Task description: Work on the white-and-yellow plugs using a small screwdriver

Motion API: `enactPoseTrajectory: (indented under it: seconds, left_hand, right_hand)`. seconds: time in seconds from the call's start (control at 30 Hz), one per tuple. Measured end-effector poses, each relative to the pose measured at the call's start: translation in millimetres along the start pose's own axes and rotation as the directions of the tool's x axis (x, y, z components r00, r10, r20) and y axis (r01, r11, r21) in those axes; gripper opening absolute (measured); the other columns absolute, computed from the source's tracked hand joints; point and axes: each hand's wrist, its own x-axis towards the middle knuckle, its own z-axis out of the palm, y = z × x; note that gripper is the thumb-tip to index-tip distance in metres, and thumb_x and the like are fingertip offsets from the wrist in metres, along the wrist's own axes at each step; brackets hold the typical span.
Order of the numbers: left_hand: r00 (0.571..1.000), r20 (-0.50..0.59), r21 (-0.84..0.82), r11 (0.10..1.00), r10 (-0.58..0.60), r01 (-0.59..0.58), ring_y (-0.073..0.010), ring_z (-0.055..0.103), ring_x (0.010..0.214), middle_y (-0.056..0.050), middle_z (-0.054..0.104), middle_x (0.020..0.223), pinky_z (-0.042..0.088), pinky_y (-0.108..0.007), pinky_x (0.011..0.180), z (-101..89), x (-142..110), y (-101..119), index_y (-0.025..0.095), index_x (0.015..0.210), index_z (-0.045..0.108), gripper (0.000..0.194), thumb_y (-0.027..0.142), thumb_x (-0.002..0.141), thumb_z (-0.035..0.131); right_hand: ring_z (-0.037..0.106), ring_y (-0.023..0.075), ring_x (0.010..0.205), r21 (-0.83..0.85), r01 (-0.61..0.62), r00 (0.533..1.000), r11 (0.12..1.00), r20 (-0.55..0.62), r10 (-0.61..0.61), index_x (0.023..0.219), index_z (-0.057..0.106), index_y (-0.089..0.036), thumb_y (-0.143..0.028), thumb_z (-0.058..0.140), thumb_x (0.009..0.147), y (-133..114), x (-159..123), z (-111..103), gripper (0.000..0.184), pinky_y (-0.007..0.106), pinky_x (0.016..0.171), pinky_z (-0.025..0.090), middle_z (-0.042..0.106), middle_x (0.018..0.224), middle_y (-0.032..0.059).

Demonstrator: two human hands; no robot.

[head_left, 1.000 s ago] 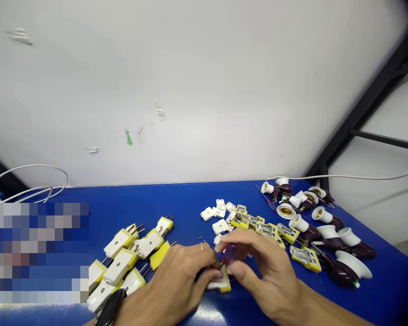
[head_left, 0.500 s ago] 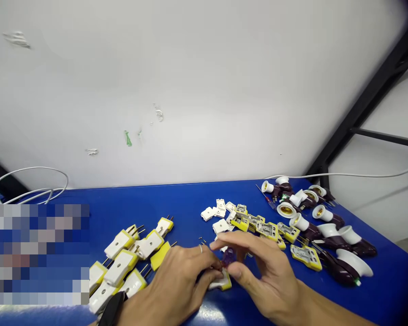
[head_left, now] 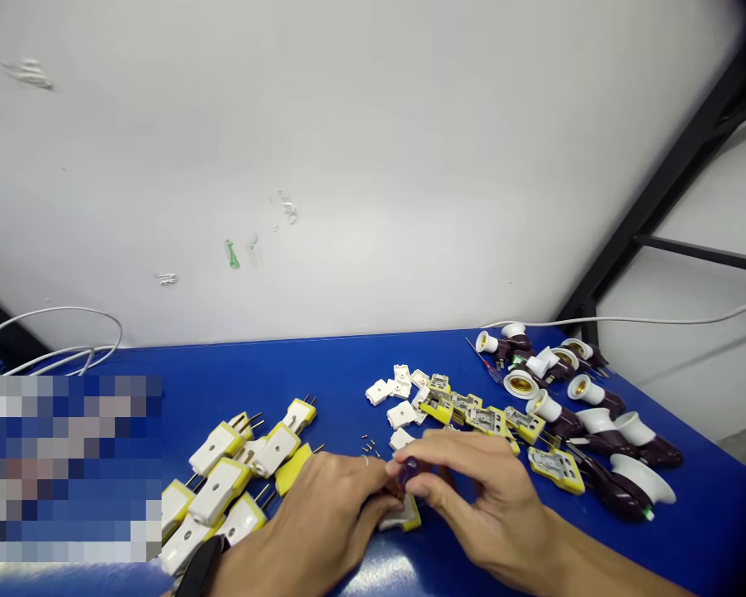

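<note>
The right hand (head_left: 491, 497) pinches a small purple-handled screwdriver (head_left: 409, 473) between thumb and fingers, any lettering too small to read; the left hand (head_left: 304, 518) seems closed on a white-and-yellow plug (head_left: 403, 516), partly hidden, near the front of the blue table (head_left: 348, 390).

- Bright, even light falls on the white wall (head_left: 348, 166)
- Sharp glare shines on the blue table (head_left: 382, 572) near the bottom edge
- Only a soft shadow lies under the right hand (head_left: 491, 497)
- Wide-angle distortion bows the edges; the corners darken and soften
- A pixelated block (head_left: 68, 468) obscures the lower left
</note>
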Motion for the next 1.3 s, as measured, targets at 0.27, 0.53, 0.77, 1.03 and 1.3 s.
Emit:
enactPoseTrajectory:
  seconds: [0.27, 0.53, 0.77, 1.03, 1.3]
  left_hand:
    - [1.000, -0.004, 0.046, 0.999, 0.022, -0.022, -0.0155, 0.065, 0.065, 0.001, 0.072, 0.076, 0.039, -0.024, 0.061, 2.7, -2.6, -0.7, 0.022, 0.087, 0.065, 0.015, 0.019, 0.097, 0.055]
    - [0.999, -0.003, 0.047, 0.998, 0.040, -0.039, -0.0155, 0.065, 0.063, 0.001, 0.072, 0.075, 0.037, -0.025, 0.058, 4.0, -2.3, -0.1, 0.021, 0.083, 0.064, 0.013, 0.016, 0.093, 0.058]
    - [0.997, 0.078, 0.067, 0.998, -0.012, 0.007, -0.0197, 0.067, 0.094, 0.000, 0.072, 0.106, 0.046, -0.027, 0.081, 2.7, -6.5, 0.6, 0.028, 0.112, 0.063, 0.023, 0.027, 0.090, 0.071]
    - [0.994, 0.105, 0.270, 0.963, -0.021, -0.009, -0.0205, 0.066, 0.085, -0.001, 0.069, 0.096, 0.047, -0.028, 0.075, -28.6, 3.4, 7.8, 0.028, 0.107, 0.065, 0.020, 0.022, 0.088, 0.065]
    - [0.916, -0.032, 0.699, 0.646, -0.399, 0.306, -0.0298, 0.071, 0.075, -0.008, 0.072, 0.092, 0.047, -0.034, 0.062, -85.3, 17.8, -23.7, 0.020, 0.119, 0.062, 0.031, 0.032, 0.093, 0.049]
  right_hand:
    - [0.067, 0.0135, 0.059, -0.022, -0.004, 0.997, 1.000, -0.071, 0.002, 0.099, 0.072, -0.019, -0.020, 0.071, 0.089, 0.8, 0.6, -0.4, 0.011, 0.022, 0.052, 0.052, 0.077, 0.078, 0.0036]
    - [0.061, 0.0125, 0.053, -0.038, -0.031, 0.998, 0.999, -0.057, 0.029, 0.087, 0.072, -0.020, -0.019, 0.069, 0.089, -4.6, 1.9, 2.4, 0.003, 0.023, 0.049, 0.047, 0.074, 0.069, 0.0019]
    - [0.069, 0.0161, 0.064, 0.037, -0.069, 0.984, 0.997, -0.163, 0.075, 0.094, 0.071, -0.022, -0.019, 0.072, 0.088, 2.3, -5.2, -4.2, 0.006, 0.026, 0.062, 0.056, 0.076, 0.077, 0.0023]
    - [0.062, 0.0154, 0.069, -0.250, -0.283, 0.954, 0.926, -0.170, 0.246, 0.106, 0.066, -0.021, -0.025, 0.053, 0.099, 19.0, 7.5, -40.9, 0.016, 0.027, 0.063, 0.048, 0.067, 0.083, 0.0018]
    - [0.063, 0.0245, 0.070, -0.737, -0.333, 0.795, 0.589, 0.117, 0.596, 0.076, 0.071, -0.020, -0.034, 0.068, 0.085, 32.6, -1.0, -47.1, 0.016, 0.029, 0.059, 0.036, 0.067, 0.071, 0.0059]
